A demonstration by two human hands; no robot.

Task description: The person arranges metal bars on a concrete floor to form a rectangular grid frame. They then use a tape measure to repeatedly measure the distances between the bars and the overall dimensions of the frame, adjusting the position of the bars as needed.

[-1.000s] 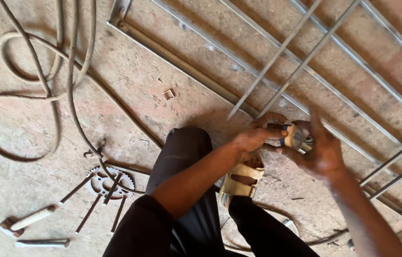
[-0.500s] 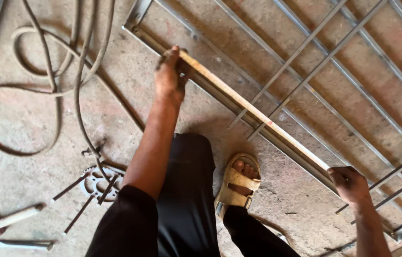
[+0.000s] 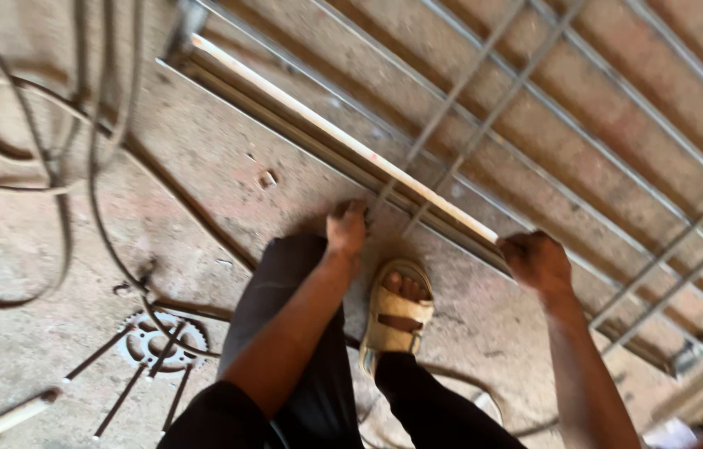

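A long pale flat strip (image 3: 343, 137) lies along the edge of a metal grille frame (image 3: 617, 158) on the concrete floor. My right hand (image 3: 538, 259) is closed around the strip's near end. My left hand (image 3: 347, 229) sits as a fist at the lower end of a thin metal rod (image 3: 451, 104), which slants up across the strip and the frame. Its fingers look curled on the rod's tip. A second thin rod (image 3: 493, 112) runs parallel just to the right. My sandalled foot (image 3: 397, 316) rests between both hands.
Looped cables and hose (image 3: 60, 166) cover the floor at left. A toothed sprocket (image 3: 164, 341) with several thin rods lies at lower left, near a pale tool handle (image 3: 10, 416). A small nut (image 3: 266, 179) sits on the concrete.
My left hand let go of the strip's far end and came back down to the rod ends. The strip now lies along the frame edge, with my right hand still at its near end.
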